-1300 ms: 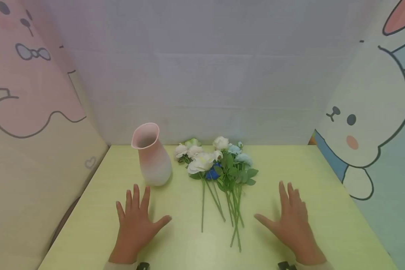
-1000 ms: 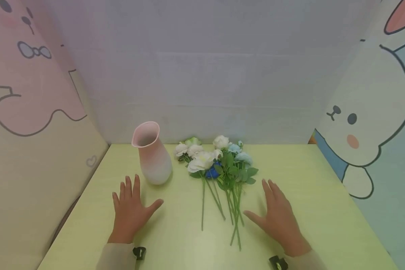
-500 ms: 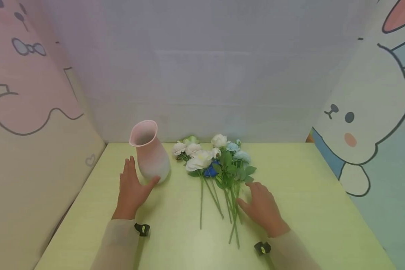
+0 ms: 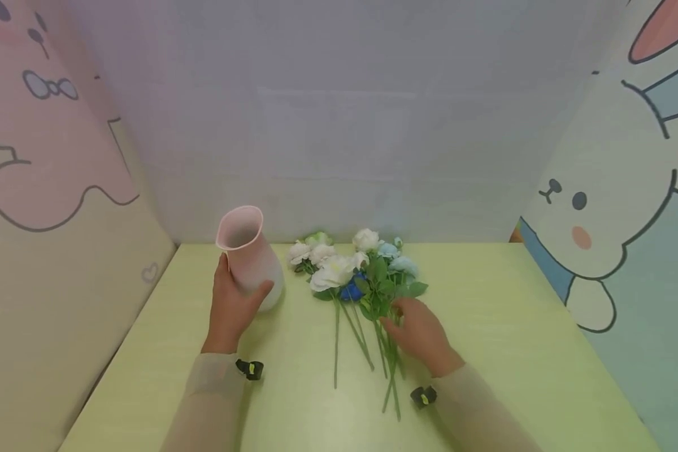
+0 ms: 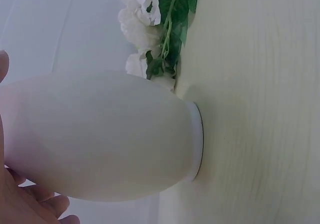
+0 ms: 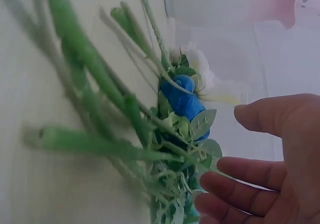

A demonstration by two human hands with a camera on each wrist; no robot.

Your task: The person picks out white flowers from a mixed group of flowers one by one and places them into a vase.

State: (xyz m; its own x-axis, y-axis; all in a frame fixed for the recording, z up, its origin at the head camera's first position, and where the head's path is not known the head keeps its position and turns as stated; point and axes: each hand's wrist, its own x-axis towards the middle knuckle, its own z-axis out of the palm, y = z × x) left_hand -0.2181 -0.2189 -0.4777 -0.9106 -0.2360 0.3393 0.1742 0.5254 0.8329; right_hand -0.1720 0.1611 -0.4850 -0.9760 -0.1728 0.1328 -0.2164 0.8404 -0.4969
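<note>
A vase (image 4: 255,267), pink at the flared mouth and white below, stands upright on the table. My left hand (image 4: 230,312) is around its left side, thumb across the front and fingers behind. In the left wrist view, curled fingers (image 5: 42,204) lie along the pale body of the vase (image 5: 110,134). My right hand (image 4: 420,331) hovers over the green stems (image 4: 392,370) of the artificial flowers. In the right wrist view its thumb and fingers are spread apart beside the leaves (image 6: 202,124), with nothing between them.
Beside the vase lie white flowers (image 4: 332,273), a blue flower (image 4: 352,290) and light blue flowers (image 4: 403,266), stems towards me. The pale yellow table (image 4: 486,276) meets a plain back wall (image 4: 339,138). Cartoon-printed side walls flank it.
My left hand has moved forward from the table's near left to the vase. My right hand has moved left and forward to the stems, its fingers bending. Vase and flowers have stayed put.
</note>
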